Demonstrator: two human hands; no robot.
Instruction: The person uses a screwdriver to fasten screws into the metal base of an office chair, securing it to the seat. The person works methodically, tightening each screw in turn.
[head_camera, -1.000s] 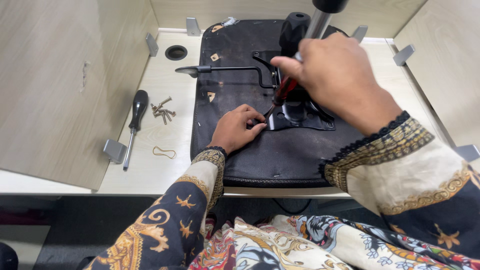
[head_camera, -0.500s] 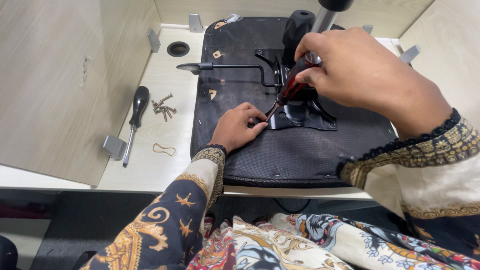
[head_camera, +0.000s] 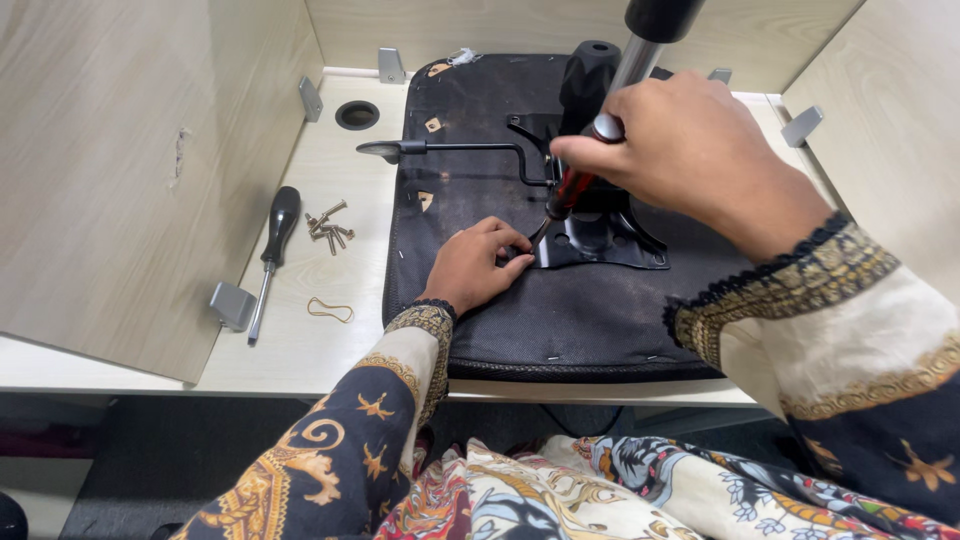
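- Right hand (head_camera: 690, 150) is closed around the red-and-black handle of a screwdriver (head_camera: 575, 185), which slants down and to the left, its tip at the near-left corner of the metal plate (head_camera: 600, 240).
- Left hand (head_camera: 475, 265) lies on the black seat base (head_camera: 470, 180), fingers curled together and pinched right at the screwdriver's tip; whether they hold a screw there is too small to tell.
- Metal plate sits on the upturned seat base, which lies on the light wooden desk (head_camera: 330, 160) and takes up most of its middle and right.
- From the plate a grey gas cylinder (head_camera: 635, 60) rises toward the camera, tipped with a black cap, and a black lever (head_camera: 450, 150) runs out to the left, its flat paddle end over the seat's edge.
- Left of the seat base, on bare desk, lies a second screwdriver with a black handle (head_camera: 272, 250), well apart from both hands.
- Just beside its handle is a small heap of screws (head_camera: 328, 228); nearer the desk's front edge lies a rubber band (head_camera: 328, 310).
- Near the back-left corner is a round cable hole (head_camera: 357, 114).
- Both sleeves are patterned in dark blue, cream and gold.
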